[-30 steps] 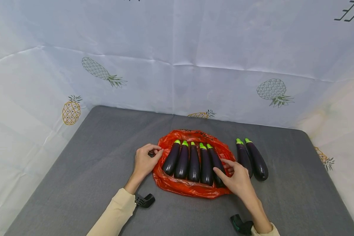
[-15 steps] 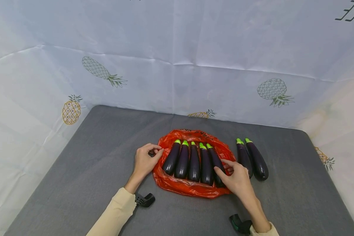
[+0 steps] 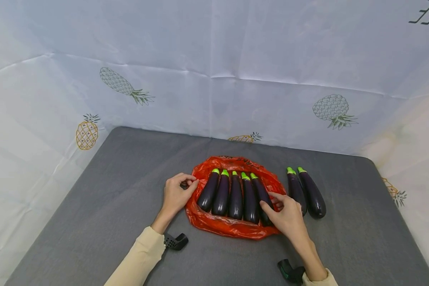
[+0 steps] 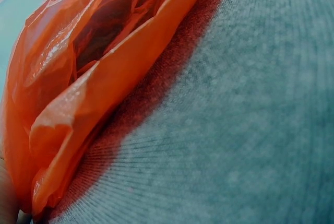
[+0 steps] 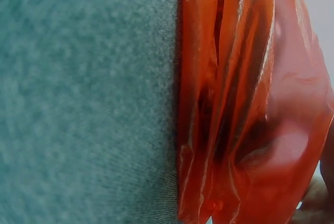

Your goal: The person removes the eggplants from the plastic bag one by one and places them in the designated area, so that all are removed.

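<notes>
Left hand [image 3: 176, 194], centre-left of the frame: thumb and fingertips pinch the left rim of the red bag [image 3: 232, 229], whose film gathers toward the fingers at lower left in the left wrist view. Right hand [image 3: 289, 216], right of centre: thumb and forefinger stand apart over the bag's right side and the rightmost eggplant [image 3: 260, 192]; whether they clamp film or eggplant cannot be told. The bag lies spread, mouth upward, at the lower centre, holding five eggplants [image 3: 235, 194] side by side, green ends toward the top. Likely faults: the thin film could tear or slip from the pinch if pulled against the weight; a rim raised unevenly could roll the glossy eggplants, and the low lower edge might let them slide out. In the way: two loose eggplants [image 3: 312, 194], well right of centre, the nearer partly behind the right hand, which could knock it. Dark wrist mounts [image 3: 176, 241] at the lower edge might snag the film. Around: grey table [image 3: 128, 178], with a pineapple-print cloth [image 3: 264, 47] across the upper frame.
</notes>
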A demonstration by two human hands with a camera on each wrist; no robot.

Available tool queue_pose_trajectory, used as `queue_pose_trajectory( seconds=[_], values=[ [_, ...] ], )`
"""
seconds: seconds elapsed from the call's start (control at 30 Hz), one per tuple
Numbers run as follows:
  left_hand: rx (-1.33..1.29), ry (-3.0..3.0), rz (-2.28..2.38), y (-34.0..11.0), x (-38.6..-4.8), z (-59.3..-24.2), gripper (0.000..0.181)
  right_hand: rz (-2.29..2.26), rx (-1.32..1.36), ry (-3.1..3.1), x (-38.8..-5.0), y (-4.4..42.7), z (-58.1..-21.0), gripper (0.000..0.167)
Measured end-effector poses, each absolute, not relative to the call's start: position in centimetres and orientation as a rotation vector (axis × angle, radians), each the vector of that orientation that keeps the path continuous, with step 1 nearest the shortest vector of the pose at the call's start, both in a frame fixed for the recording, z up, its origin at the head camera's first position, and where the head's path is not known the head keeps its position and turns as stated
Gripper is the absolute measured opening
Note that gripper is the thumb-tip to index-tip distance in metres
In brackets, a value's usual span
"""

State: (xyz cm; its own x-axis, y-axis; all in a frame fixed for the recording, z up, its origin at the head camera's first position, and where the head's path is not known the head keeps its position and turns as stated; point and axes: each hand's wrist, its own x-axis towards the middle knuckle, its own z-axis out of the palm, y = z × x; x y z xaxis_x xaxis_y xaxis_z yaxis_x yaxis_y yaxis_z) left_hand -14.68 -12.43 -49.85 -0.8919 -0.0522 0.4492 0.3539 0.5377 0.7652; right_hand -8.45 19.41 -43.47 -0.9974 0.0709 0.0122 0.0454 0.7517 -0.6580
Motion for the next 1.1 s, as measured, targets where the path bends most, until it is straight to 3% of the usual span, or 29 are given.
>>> queue_pose_trajectory(
  seconds=[1.1],
  values=[
    [-0.232,-2.365,-1.313,-12.5,-14.7,-49.9,0.006,1.111,-0.094,-2.790,-7.8,19.5,-41.8,0.041]
  ],
)
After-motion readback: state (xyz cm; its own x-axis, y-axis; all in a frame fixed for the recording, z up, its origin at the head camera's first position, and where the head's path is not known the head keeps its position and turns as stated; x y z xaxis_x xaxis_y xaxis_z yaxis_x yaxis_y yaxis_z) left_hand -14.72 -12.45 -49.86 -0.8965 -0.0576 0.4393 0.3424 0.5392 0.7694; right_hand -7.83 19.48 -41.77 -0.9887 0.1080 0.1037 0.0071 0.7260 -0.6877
